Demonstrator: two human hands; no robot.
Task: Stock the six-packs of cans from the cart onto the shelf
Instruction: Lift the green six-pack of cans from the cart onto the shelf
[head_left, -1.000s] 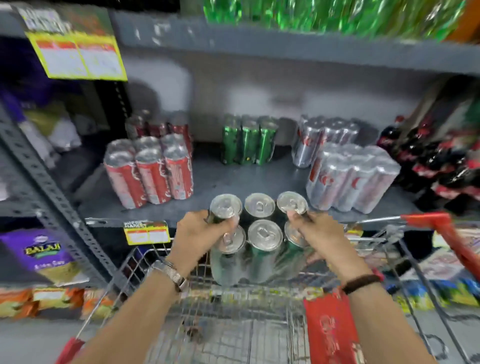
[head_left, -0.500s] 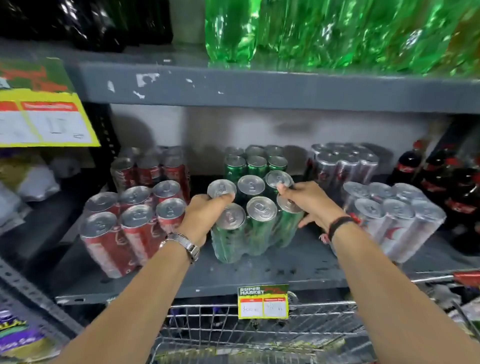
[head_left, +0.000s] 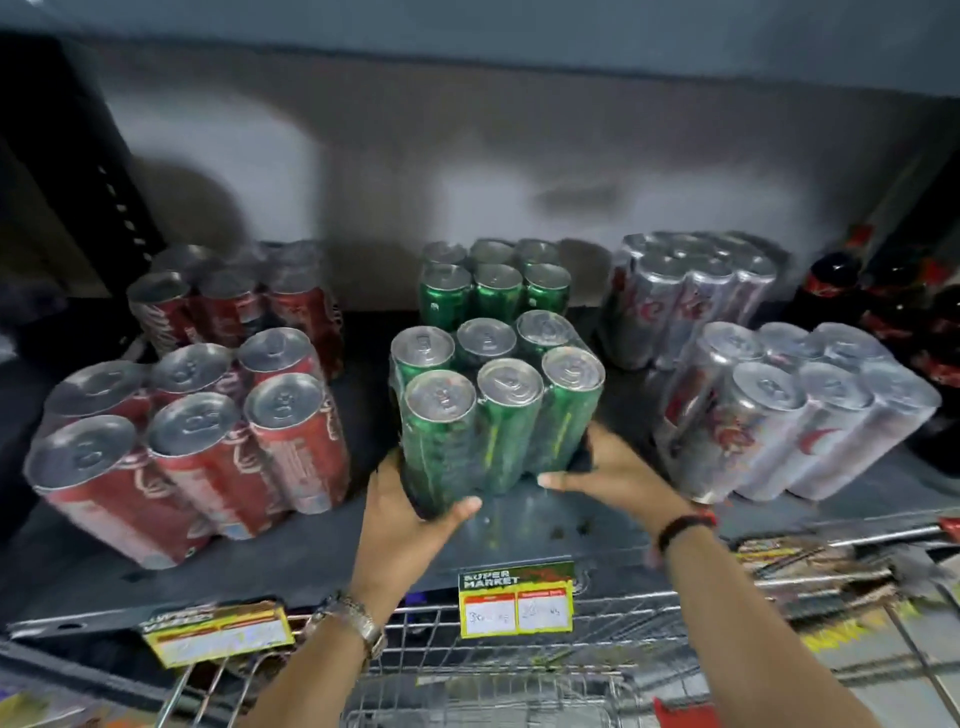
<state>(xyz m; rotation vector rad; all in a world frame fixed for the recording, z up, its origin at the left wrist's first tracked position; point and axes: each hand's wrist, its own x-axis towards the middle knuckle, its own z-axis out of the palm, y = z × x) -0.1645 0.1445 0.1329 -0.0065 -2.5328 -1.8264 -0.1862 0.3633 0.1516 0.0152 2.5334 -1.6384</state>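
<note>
On the shelf, middle front: my green six-pack (head_left: 496, 410) stood on the grey shelf (head_left: 545, 525), shrink-wrapped, 6 silver tops facing up, leaning a little toward me.
Left hand: my left hand (head_left: 410, 514) was clamped on the pack's lower left corner — thumb across the front can's base, fingers hidden behind the side.
Right hand: my right hand (head_left: 618, 478) was pressed against the pack's lower right side, thumb lying along its front bottom edge; whether the fingers curled round the back I could not tell.
Wrists: I wore a metal watch (head_left: 361, 623) on the left and a dark band (head_left: 685, 525) on the right.
Behind: a second green pack (head_left: 496, 286) sat just behind mine, near the back wall.
Left side: 2 red packs, one at the front (head_left: 192, 441) and one behind it (head_left: 234, 296), apart from my pack.
Right side: 2 silver packs — front (head_left: 795, 410) and rear (head_left: 685, 291) — with dark bottles (head_left: 883, 306) beyond them.
Shelf edge: 2 yellow price tags, one below my pack (head_left: 517, 603), one further left (head_left: 218, 631).
Below: the wire cart (head_left: 493, 670) stood under my forearms.
</note>
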